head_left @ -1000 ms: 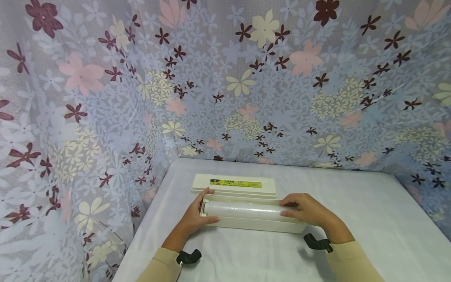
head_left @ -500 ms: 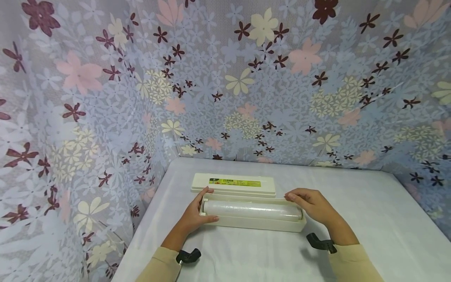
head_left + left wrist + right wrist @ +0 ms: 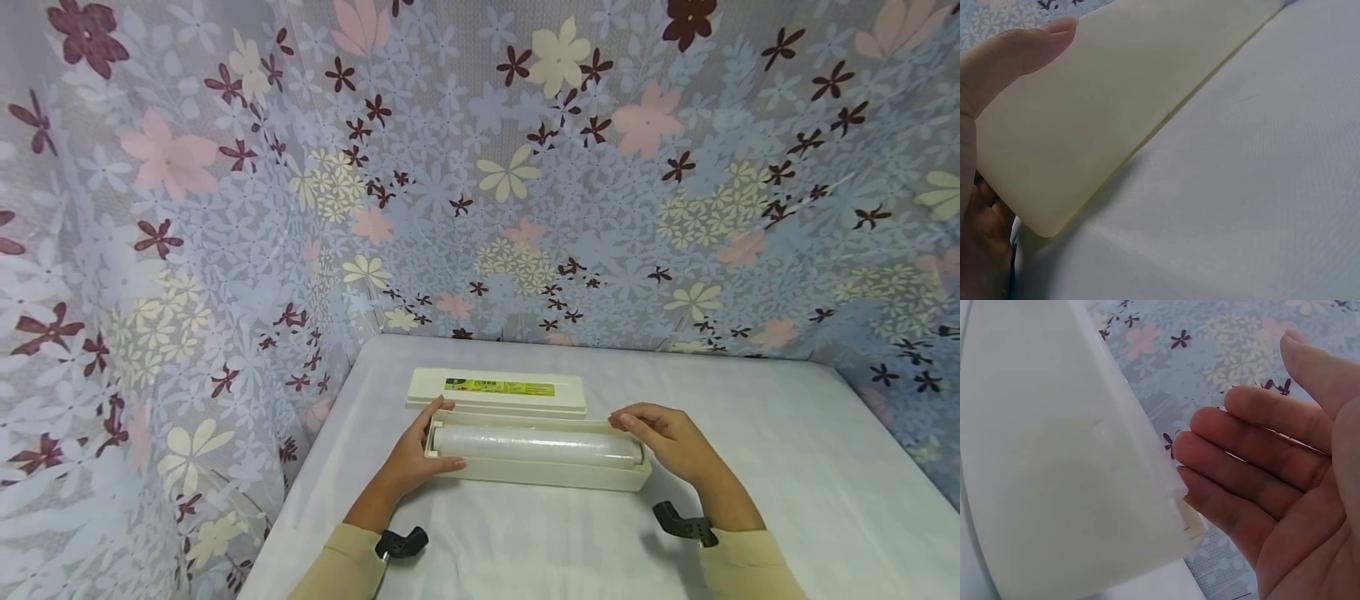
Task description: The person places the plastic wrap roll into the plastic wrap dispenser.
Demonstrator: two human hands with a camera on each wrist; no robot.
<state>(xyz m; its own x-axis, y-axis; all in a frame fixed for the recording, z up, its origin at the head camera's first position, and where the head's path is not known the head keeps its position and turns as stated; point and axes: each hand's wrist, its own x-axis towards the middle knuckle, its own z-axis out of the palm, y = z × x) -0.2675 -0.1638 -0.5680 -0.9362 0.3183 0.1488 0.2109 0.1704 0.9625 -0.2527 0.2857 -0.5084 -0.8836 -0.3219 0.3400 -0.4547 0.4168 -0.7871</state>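
A long, off-white cling film box (image 3: 540, 473) lies lidless on the table, with a roll of clear cling film (image 3: 532, 443) inside it. My left hand (image 3: 412, 454) grips the box's left end; in the left wrist view its thumb (image 3: 1029, 50) presses the front wall and other fingers are at the end. Beside the box's back right corner is my right hand (image 3: 667, 433). In the right wrist view its fingers (image 3: 1254, 450) are loosely extended near the box's end, with the thumb apart and nothing held. Behind the box lies its off-white lid (image 3: 480, 405) with a yellow-green label.
A white cloth (image 3: 540, 550) covers the table. Flowered curtains (image 3: 510, 208) hang behind the table and along its left side. A black wrist mount (image 3: 682, 523) sits on each forearm.
My right hand has come off the right end of the roll and moved right and back to the box's corner, uncovering the roll's end. The left hand stays on the box.
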